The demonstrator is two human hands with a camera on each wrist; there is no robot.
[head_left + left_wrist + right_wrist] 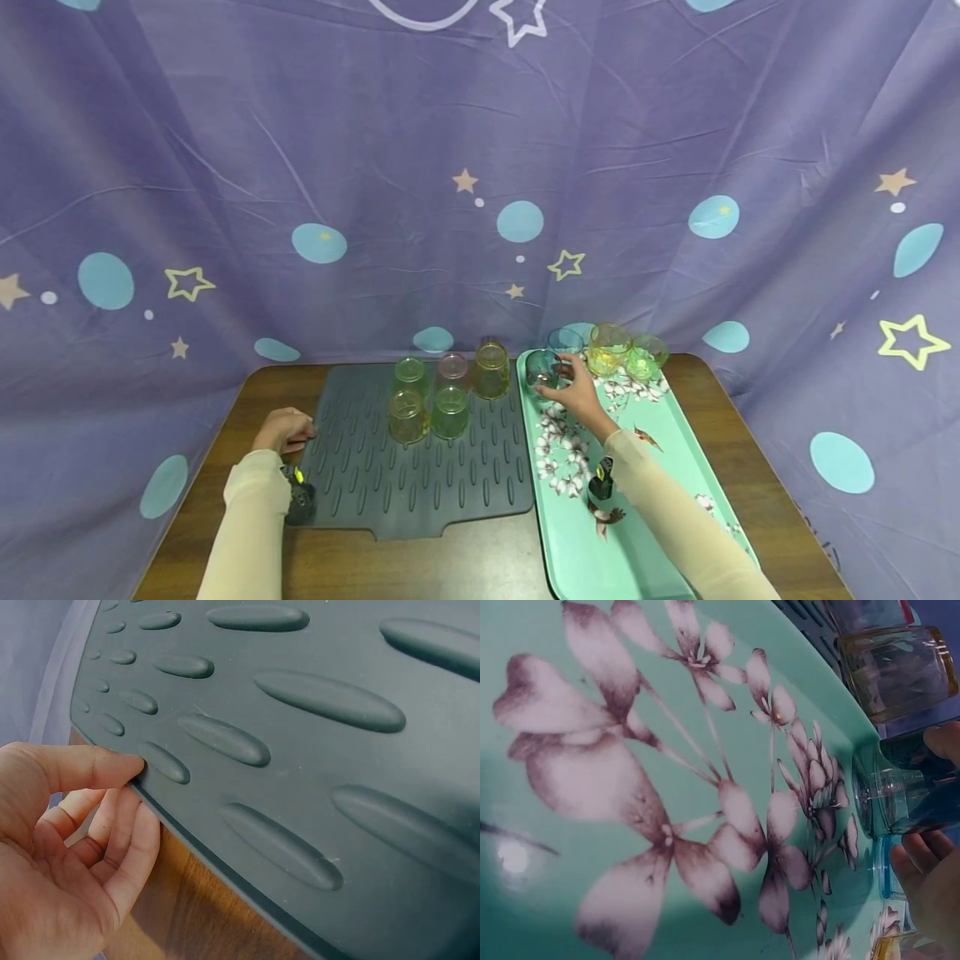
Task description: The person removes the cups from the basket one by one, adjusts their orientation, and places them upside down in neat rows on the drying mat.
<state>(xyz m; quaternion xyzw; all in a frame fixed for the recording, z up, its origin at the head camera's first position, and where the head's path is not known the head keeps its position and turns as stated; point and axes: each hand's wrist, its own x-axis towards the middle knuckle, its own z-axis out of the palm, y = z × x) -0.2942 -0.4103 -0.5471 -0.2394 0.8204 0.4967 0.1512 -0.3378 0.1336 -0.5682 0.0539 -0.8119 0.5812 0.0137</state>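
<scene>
Glass of teal tint [537, 372] was just right of the grey mat [352, 467], by its far right corner and over the green tray [592, 558]; your right hand [576, 393] had its grip clamped round it. At the mat's left edge, your left hand [283, 429] had its grip together, pinching that edge. Five tinted glasses [451, 412] stood on the mat's far half; three more glasses [609, 350] stood right of the mat, on the tray.
</scene>
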